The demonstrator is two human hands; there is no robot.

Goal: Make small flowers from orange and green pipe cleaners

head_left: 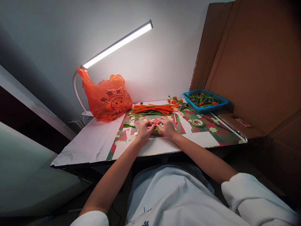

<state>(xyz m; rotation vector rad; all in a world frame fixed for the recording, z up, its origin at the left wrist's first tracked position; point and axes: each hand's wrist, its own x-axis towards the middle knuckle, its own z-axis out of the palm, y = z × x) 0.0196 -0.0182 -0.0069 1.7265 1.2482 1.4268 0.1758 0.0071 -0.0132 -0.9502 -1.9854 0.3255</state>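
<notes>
My left hand (144,130) and my right hand (166,128) meet low over the table's front part, fingers pinched together. Between the fingertips is a small orange pipe-cleaner piece (155,123) with a bit of green beneath it; its exact shape is mostly covered by my fingers. Just beyond the hands lies a bundle of orange pipe cleaners (152,109), with green pipe cleaners (147,114) along its near side. A small bunch of twisted green pieces (128,125) rests left of my left hand. To the right of my right hand is a roll of green tape (198,123).
Finished-looking orange flowers (173,101) on green stems lie at the back. A blue basket (204,110) holds more green and orange pieces. An orange plastic bag (108,100) stands left, under a lit lamp (118,44). Cardboard (254,62) walls the right side.
</notes>
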